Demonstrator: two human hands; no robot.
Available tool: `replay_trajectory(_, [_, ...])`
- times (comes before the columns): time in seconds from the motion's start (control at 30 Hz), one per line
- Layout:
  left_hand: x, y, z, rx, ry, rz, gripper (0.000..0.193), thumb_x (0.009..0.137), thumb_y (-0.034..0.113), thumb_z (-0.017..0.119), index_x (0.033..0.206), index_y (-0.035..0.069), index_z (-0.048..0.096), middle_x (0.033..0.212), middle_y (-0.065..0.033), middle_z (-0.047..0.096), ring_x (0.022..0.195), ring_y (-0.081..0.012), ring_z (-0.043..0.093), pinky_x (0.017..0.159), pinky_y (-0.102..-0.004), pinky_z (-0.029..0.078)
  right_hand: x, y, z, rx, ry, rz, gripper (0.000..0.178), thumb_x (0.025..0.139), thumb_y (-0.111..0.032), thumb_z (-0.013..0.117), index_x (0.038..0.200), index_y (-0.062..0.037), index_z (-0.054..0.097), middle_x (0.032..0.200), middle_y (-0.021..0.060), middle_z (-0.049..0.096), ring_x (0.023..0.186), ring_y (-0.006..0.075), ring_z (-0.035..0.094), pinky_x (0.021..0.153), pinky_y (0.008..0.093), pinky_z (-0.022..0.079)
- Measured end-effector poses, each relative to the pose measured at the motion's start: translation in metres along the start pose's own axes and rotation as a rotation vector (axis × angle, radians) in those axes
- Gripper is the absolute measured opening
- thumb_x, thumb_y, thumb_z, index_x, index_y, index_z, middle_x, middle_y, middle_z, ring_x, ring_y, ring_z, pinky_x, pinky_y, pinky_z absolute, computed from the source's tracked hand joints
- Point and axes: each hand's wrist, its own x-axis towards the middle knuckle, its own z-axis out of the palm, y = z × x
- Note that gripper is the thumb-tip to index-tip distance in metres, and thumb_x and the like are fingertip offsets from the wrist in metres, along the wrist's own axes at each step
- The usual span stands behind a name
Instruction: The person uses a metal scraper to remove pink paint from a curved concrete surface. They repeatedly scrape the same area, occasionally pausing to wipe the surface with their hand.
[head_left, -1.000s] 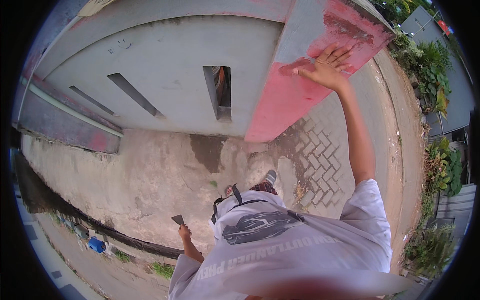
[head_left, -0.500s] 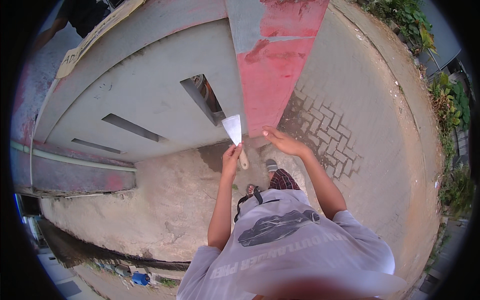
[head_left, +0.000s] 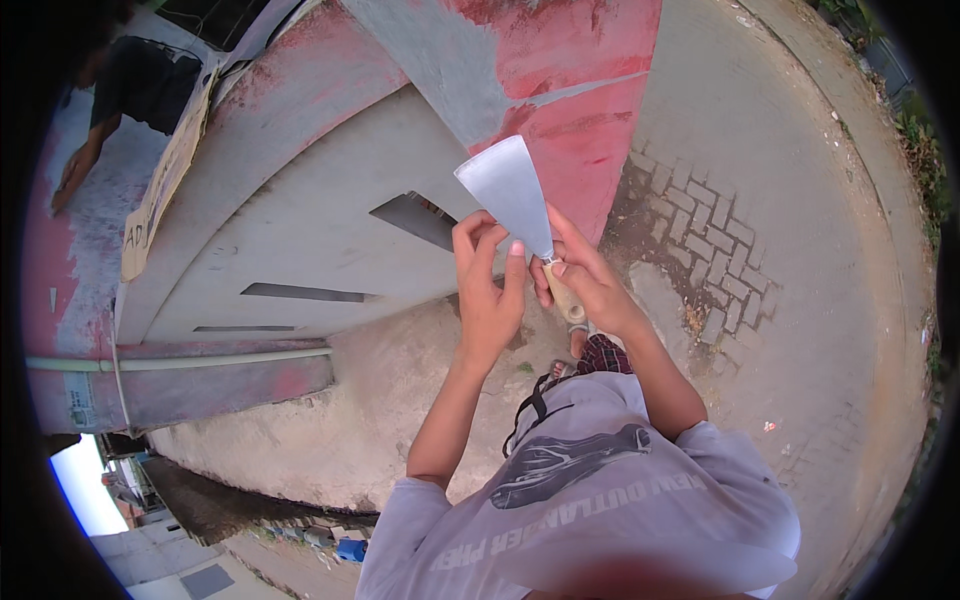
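Note:
A scraper (head_left: 512,190) with a wide, flat metal blade and a pale wooden handle is held up in front of my chest, blade pointing away from me. My right hand (head_left: 598,285) grips it where the handle meets the blade, its thumb on the handle and some fingers behind. Just left of the blade is my left hand (head_left: 490,300), fingers bent but apart and thumb raised, with nothing visible in it. Whether a left fingertip brushes the blade's edge I cannot tell.
Ahead stands a grey wall (head_left: 300,230) with slanted slots, next to a red-and-grey painted pillar (head_left: 570,110). At far left another person's hand (head_left: 78,172) is near a patchy painted surface. A pale pipe (head_left: 180,362) runs low along the wall. Paving blocks (head_left: 712,240) lie to the right.
The scraper has passed from my left hand to my right and come up closer to me. My right hand has moved in to its handle; the left has loosened. My view has shifted.

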Motion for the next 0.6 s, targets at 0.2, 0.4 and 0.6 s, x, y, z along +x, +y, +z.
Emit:
replay_trajectory(0.2, [0.088,-0.004,-0.033,0.741,0.067,0.539,0.051,0.083,0.001,0.057,0.133,-0.004,0.049,0.140,-0.0198,0.042,0.136,-0.0373,0.037,0.110,-0.0496,0.034,0.048,-0.024,-0.001,0.166,0.039,0.023,0.067,0.096,-0.019,0.042,0.155,-0.0091,0.012,0.087,0.0107,0.053,0.046,0.0094,0.047,0.043,0.0221,0.040])
replay_trajectory(0.4, [0.134,0.009,-0.033,0.923,-0.169,0.670,0.055,0.079,0.009,0.057,0.132,-0.001,0.052,0.146,-0.0132,0.044,0.138,-0.0279,0.040,0.112,-0.0473,0.031,0.072,-0.038,0.001,0.097,0.102,-0.030,0.060,0.103,-0.018,0.042,0.155,-0.0106,0.013,0.086,0.0062,0.053,0.046,0.0050,0.042,0.042,0.0196,0.036])
replay_trajectory(0.6, [0.145,0.007,-0.021,0.967,-0.090,0.669,0.052,0.079,0.006,0.056,0.131,-0.004,0.052,0.146,-0.0152,0.045,0.137,-0.0306,0.041,0.111,-0.0468,0.034,0.082,-0.048,-0.004,0.098,0.181,0.013,0.060,0.101,-0.014,0.049,0.154,-0.0093,0.021,0.085,0.0023,0.056,0.047,0.0016,0.039,0.043,0.0180,0.034])
